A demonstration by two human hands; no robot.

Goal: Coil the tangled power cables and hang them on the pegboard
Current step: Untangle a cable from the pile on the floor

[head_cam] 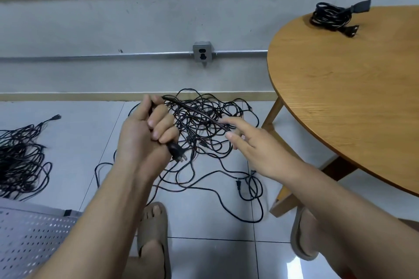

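Person holding one black cable stretched between both hands above a tangled heap.

Head view: the left hand (145, 133) is gripping a thin black power cable (195, 112) in a tight fist, with its black pronged plug (178, 153) sticking out below the little finger. The cable is running from the top of the fist to the right hand (251, 152), whose fingers are spreading nearly straight, the cable passing between the parted index fingertip and thumb. Below them, a tangled heap of black cables (204, 142) is lying on the pale tiled floor (74, 138) by the wall. A second black tangle (20, 158) is lying far left, a coiled black cable (331, 17) is sitting on the round wooden table (340, 97), and a white perforated pegboard (29, 240) is lying at lower left.
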